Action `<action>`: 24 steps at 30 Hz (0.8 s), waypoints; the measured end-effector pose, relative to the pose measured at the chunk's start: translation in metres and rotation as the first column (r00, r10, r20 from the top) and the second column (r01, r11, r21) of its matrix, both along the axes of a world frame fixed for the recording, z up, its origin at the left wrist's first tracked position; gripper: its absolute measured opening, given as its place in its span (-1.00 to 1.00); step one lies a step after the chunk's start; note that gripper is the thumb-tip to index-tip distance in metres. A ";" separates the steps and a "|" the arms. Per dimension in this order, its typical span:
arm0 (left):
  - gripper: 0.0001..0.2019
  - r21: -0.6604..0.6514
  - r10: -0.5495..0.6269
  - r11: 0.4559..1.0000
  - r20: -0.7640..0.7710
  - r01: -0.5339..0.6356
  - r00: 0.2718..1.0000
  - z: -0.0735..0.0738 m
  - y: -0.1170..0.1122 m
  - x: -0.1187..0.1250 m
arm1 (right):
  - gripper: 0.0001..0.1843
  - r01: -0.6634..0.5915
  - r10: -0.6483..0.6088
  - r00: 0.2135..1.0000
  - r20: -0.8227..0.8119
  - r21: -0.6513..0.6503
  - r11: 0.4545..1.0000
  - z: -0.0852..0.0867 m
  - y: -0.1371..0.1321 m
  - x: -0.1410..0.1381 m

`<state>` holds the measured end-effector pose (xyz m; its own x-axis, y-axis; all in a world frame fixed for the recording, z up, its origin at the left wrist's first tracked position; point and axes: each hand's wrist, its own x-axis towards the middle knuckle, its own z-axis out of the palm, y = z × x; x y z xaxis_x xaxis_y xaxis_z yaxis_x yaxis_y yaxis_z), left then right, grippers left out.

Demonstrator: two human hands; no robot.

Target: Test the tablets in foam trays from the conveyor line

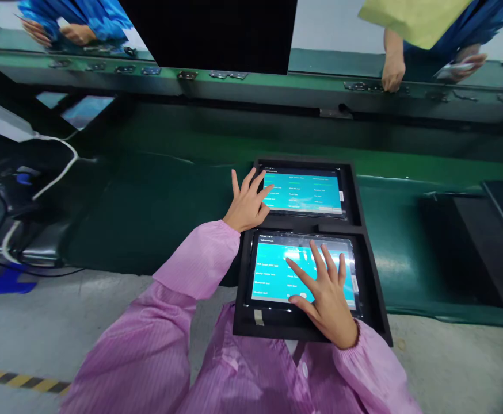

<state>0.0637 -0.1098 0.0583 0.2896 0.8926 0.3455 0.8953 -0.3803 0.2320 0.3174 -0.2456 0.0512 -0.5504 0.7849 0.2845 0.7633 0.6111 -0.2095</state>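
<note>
A black foam tray (pixel 366 253) lies on the green conveyor belt and holds two tablets with lit cyan menu screens. My left hand (pixel 248 202) is open with fingers spread, its fingertips touching the left edge of the far tablet (pixel 305 191). My right hand (pixel 326 296) lies open and flat on the screen of the near tablet (pixel 277 267), fingers stretched over its right half. Both arms wear pink striped sleeves.
Along the green conveyor belt (pixel 156 201), small parts sit on the far rail. Other people in blue sleeves work across it, with hands at the top left (pixel 76 33) and top right (pixel 393 72). A black panel (pixel 217 31) hangs above. Cables and a device (pixel 14 184) lie at left.
</note>
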 end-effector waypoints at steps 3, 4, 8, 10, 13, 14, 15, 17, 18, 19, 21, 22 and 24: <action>-0.52 -0.031 0.024 0.999 -0.001 -0.024 1.000 -0.002 0.009 0.003 | -0.27 0.016 -0.016 1.000 -0.016 -0.009 1.000 -0.002 -0.001 0.003; -0.53 -0.047 0.022 0.999 -0.006 -0.023 1.000 -0.002 0.011 0.003 | -0.28 0.022 -0.022 0.999 -0.023 -0.010 1.000 -0.002 -0.001 0.004; -0.51 -0.072 0.002 0.997 -0.024 -0.003 1.000 0.003 0.011 0.002 | -0.36 0.043 -0.044 0.998 -0.035 -0.014 0.999 -0.001 0.000 0.008; -0.46 -0.050 0.001 0.999 -0.023 -0.002 1.000 0.007 0.009 0.001 | -0.39 0.060 -0.061 0.998 -0.030 -0.017 0.998 0.000 0.000 0.012; -0.44 -0.034 -0.006 0.999 -0.006 0.005 1.000 0.011 0.011 0.001 | -0.38 0.092 -0.093 0.996 -0.016 -0.026 0.995 -0.001 -0.007 0.020; -0.45 -0.045 -0.014 0.999 -0.001 0.014 1.000 0.012 0.013 0.004 | -0.37 0.100 -0.100 0.995 -0.009 -0.031 0.995 -0.001 -0.010 0.022; -0.47 -0.066 -0.025 0.998 0.002 0.025 1.000 0.012 0.016 0.007 | -0.35 0.108 -0.108 0.994 -0.004 -0.037 0.993 -0.002 -0.014 0.024; -0.48 -0.118 -0.047 0.992 -0.001 0.047 0.999 0.013 0.022 0.018 | -0.31 0.133 -0.133 0.991 0.007 -0.049 0.990 -0.005 -0.020 0.027; -0.48 -0.142 -0.055 0.988 -0.006 0.054 0.998 0.012 0.026 0.024 | -0.29 0.153 -0.152 0.988 0.013 -0.047 0.987 -0.007 -0.022 0.027; -0.48 -0.161 -0.059 0.985 -0.013 0.057 0.998 0.012 0.028 0.032 | -0.27 0.175 -0.175 0.984 0.019 -0.041 0.984 -0.009 -0.024 0.026; -0.48 -0.193 -0.048 0.980 -0.036 0.040 0.998 0.011 0.030 0.048 | -0.24 0.213 -0.213 0.977 0.027 -0.024 0.977 -0.012 -0.027 0.021; -0.48 -0.207 -0.031 0.978 -0.051 0.020 0.998 0.010 0.028 0.057 | -0.23 0.224 -0.224 0.974 0.029 -0.017 0.974 -0.014 -0.028 0.016; -0.45 -0.219 0.017 0.975 -0.080 -0.034 0.997 0.008 0.021 0.073 | -0.18 0.213 -0.213 0.977 0.030 -0.016 0.977 -0.015 -0.032 0.003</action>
<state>0.1369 -0.0886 0.0664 0.2840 0.9517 0.1169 0.9224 -0.3045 0.2376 0.3200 -0.2773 0.0362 -0.3777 0.8900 0.2555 0.8812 0.4303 -0.1961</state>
